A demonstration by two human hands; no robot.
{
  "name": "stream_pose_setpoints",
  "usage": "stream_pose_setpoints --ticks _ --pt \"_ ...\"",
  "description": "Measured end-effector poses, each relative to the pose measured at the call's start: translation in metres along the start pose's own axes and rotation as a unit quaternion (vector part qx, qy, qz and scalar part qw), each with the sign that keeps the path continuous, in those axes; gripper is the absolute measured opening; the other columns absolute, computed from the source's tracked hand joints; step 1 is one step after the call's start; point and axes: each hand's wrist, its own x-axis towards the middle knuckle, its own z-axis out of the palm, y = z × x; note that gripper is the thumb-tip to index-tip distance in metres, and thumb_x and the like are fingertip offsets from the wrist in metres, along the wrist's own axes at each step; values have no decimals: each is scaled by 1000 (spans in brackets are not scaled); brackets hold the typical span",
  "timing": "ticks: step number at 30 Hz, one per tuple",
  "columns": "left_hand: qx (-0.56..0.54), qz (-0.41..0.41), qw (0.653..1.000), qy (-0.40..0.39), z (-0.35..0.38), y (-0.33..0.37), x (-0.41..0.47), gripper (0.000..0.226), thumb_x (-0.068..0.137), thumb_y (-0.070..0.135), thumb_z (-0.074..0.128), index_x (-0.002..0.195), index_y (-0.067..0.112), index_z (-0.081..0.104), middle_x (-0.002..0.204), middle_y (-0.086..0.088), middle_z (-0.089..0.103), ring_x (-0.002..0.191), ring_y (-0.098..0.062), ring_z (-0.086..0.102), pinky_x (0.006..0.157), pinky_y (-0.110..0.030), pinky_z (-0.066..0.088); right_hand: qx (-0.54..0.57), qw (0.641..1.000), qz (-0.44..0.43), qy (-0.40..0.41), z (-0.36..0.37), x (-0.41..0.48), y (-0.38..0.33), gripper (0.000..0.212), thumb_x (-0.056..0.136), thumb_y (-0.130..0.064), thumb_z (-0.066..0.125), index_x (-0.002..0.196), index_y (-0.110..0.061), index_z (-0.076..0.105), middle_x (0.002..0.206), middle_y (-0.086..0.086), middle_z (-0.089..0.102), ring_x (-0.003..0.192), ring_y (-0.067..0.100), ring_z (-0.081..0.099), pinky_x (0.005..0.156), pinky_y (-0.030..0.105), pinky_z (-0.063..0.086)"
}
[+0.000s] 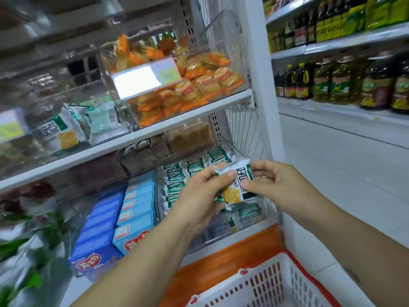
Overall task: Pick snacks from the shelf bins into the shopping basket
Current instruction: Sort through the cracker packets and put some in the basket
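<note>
Supermarket aisle, white metal shelving with clear bins. One white-and-green snack packet printed with a yellow cracker (238, 185) is held upright over the right end of the lower shelf. The left hand (203, 193) pinches its left edge and the right hand (278, 185) pinches its right edge. Directly beneath it, a clear plastic bin (212, 238) holds rows of matching green-and-white packets (177, 180). Blue cardboard boxes (137, 204) stand just beside that bin, to its left. A white lattice shopping basket with a red rim (265, 282) sits below the shelf's right end, apart from the packet. Orange round-biscuit packets (199, 85) fill the upper shelf's right bin.
</note>
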Motion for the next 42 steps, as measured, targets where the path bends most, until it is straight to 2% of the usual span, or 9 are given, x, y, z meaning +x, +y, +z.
stream_pose_setpoints --ticks 2,5,9,14,18,22,28,35,42 --pt "1 -5 1000 -10 3 -1 -7 8 86 12 65 94 15 67 84 -2 69 71 -12 63 68 -29 50 34 999 15 3 -4 -7 -1 28 77 -36 76 103 -26 71 103 -4 72 96 17 69 88 41 53" --pt "-21 -25 999 -33 9 -1 -16 14 87 9 63 101 7 66 86 -7 71 70 -14 67 62 -27 57 112 992 49 25 -10 -18 -1 12 84 -23 68 90 -14 73 90 5 75 91 23 70 83 38 54" --pt "-90 -69 993 -39 22 -4 -18 21 93 15 54 105 4 66 84 -11 68 67 -21 64 60 -31 48 224 966 117 49 -8 -32 4 10 87 -13 62 84 -4 67 88 10 74 82 16 72 68 26 54" --pt "-105 -58 993 21 36 -7 -12 23 97 18 49 99 3 67 86 -13 69 76 -25 64 71 -35 48 277 948 147 64 -8 -33 7 14 91 -16 59 96 -5 67 89 8 74 81 15 72 71 29 53" --pt "-47 -20 998 24 44 -8 -12 23 98 20 48 92 8 66 76 -9 68 60 -17 62 57 -24 44 345 918 173 94 -8 -30 8 19 93 -21 57 101 -6 67 86 7 74 82 20 72 73 35 55" --pt "-36 11 999 33 45 -10 -12 25 99 19 47 93 6 67 78 -8 71 62 -13 65 52 -19 50 292 939 152 94 -9 -30 9 24 93 -24 58 108 -7 66 95 9 74 91 20 71 87 40 56" --pt "-84 15 995 52 37 -5 -13 25 98 14 48 107 -1 65 84 -17 70 59 -19 66 46 -22 50 61 992 103 -27 -17 -32 1 23 86 -25 67 108 -19 68 96 -3 75 90 12 70 82 29 56" --pt "-22 -77 997 2 19 -9 -17 20 86 32 61 96 18 71 92 1 73 90 -15 64 98 -44 47 166 976 141 -4 -17 -32 3 20 91 -24 59 103 -10 65 91 8 75 83 22 72 80 37 56" --pt "-70 -50 996 12 8 -12 -22 16 84 3 61 97 7 69 77 -5 74 64 -7 69 63 -20 58 212 964 163 7 -17 -29 4 14 92 -23 58 99 -12 62 92 10 75 84 23 72 80 38 56"
